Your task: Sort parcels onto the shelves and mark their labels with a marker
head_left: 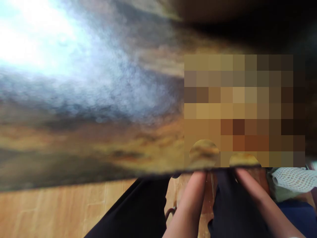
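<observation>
Head view has a broad sheet (99, 142) nearest the lens, filling the upper frame, its dark lower edge crossing above the legs. The left forearm (188, 206) and right forearm (260, 198) vanish behind that edge, so the sheet is probably propped from its far side; each hand is hidden, and I cannot tell how open either is or what it grips. Its blurred surface looks glossy, mottled ochre, brown and grey, glaring white at upper left, pixelated at right. Beyond are dark trousers (133, 211), white netting (294, 179) and the wooden floor (49, 211).
</observation>
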Available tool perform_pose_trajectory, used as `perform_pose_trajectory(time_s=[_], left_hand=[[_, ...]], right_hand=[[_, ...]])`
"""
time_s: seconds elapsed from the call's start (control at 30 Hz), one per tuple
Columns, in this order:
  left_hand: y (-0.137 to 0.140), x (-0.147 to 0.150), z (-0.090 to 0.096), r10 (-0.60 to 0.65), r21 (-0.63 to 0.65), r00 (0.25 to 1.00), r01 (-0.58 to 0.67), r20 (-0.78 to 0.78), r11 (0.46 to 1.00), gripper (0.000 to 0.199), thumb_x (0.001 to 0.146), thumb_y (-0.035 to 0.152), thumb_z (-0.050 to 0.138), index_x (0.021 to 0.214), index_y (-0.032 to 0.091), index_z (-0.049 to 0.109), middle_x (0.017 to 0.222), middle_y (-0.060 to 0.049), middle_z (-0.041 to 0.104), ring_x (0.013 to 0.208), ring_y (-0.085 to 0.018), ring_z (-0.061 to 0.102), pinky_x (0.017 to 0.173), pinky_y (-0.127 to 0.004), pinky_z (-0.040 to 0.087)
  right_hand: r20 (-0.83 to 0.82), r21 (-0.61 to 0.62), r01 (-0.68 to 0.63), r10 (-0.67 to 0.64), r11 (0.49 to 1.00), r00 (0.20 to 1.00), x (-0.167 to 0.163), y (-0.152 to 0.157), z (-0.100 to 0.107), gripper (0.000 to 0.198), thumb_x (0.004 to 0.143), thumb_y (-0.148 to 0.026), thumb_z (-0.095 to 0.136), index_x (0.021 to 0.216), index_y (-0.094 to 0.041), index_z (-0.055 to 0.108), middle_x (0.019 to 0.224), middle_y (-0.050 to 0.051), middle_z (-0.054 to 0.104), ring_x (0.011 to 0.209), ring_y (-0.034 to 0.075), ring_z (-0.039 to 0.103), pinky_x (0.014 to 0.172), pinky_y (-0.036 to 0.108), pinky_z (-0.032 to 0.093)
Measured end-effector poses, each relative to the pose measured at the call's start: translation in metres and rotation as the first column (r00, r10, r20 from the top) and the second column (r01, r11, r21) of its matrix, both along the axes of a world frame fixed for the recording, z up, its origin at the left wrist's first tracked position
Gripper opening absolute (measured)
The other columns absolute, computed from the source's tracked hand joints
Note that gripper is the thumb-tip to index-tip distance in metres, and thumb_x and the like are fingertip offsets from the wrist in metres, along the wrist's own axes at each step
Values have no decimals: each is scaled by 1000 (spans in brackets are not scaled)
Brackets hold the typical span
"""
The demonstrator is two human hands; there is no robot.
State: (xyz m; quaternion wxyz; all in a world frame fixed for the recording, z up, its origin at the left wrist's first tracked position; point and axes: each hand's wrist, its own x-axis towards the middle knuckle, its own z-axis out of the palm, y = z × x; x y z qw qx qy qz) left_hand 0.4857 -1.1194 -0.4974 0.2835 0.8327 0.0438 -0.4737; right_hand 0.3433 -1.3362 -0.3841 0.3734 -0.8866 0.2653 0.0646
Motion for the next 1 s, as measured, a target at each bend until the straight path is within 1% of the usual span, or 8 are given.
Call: perform_pose_trajectory(time_s=[0.23, 0.4, 0.5, 0.63, 0.73, 0.8, 0.9, 1.0], left_hand=[[-1, -1, -2, 5, 9, 1000, -5, 9, 1000, 57, 95, 43, 67, 146, 20, 52, 156, -15, 45, 139, -35, 48, 114, -61, 41], [-2, -1, -2, 9, 10, 1000, -9, 5, 1000, 56, 95, 43, 67, 144, 20, 53, 154, -14, 47, 137, -34, 49, 113, -60, 42], [-2, 0, -2, 9, 4, 1000, -9, -2, 1000, 58, 95, 43, 67, 147, 21, 51, 158, -14, 43, 141, -36, 45, 116, -62, 38], [-2, 0, -3, 7, -11, 1000, -8, -13, 1000, 67, 94, 46, 66, 153, 23, 45, 167, -13, 29, 150, -39, 30, 122, -67, 24], [-1, 0, -4, 8, -17, 1000, -9, -14, 1000, 66, 94, 45, 67, 152, 22, 46, 166, -14, 31, 150, -39, 31, 122, -67, 25], [-1, 0, -4, 10, -20, 1000, -10, -11, 1000, 64, 94, 44, 67, 151, 22, 47, 165, -14, 33, 148, -39, 34, 121, -66, 28], [-2, -2, -4, 12, -26, 1000, -12, -5, 1000, 67, 94, 45, 67, 153, 23, 45, 167, -13, 29, 151, -39, 29, 122, -67, 23], [-1, -3, -5, 15, -28, 1000, -15, 9, 999, 62, 95, 44, 67, 150, 22, 48, 162, -14, 37, 146, -38, 38, 119, -65, 31]], right_hand=[[-7, 4, 11, -11, 1000, 1000, -4, -9, 4, 38, 100, -57, 50, 108, -27, 71, 110, 10, 72, 96, 22, 66, 86, 40, 56], [-9, -8, 3, -3, 1000, 1000, -5, -8, 4, 35, 97, -57, 53, 103, -28, 71, 108, 10, 73, 93, 21, 66, 85, 38, 56], [-7, -28, 1, -1, 1000, 1000, -2, -7, 4, 30, 92, -49, 56, 100, -27, 74, 101, 14, 74, 92, 27, 68, 78, 41, 56], [-6, -42, -24, 24, 999, 1000, -4, -7, 20, 24, 87, -42, 57, 99, -33, 76, 97, 14, 75, 87, 30, 68, 73, 43, 55], [-1, -67, -44, 44, 997, 999, -2, -3, 34, 24, 91, -43, 55, 100, -33, 75, 99, 14, 74, 87, 29, 67, 71, 42, 56], [2, -96, -56, 57, 994, 998, 6, 3, 38, 25, 96, -45, 54, 104, -30, 73, 106, 12, 73, 90, 24, 67, 75, 39, 57], [5, -141, -76, 78, 987, 997, 30, 19, 34, 28, 100, -47, 58, 116, -25, 68, 121, 9, 69, 99, 19, 66, 86, 38, 59], [11, -185, -94, 97, 978, 995, 64, 39, 19, 35, 99, -43, 63, 125, -20, 64, 127, 9, 65, 107, 23, 66, 90, 43, 60]])
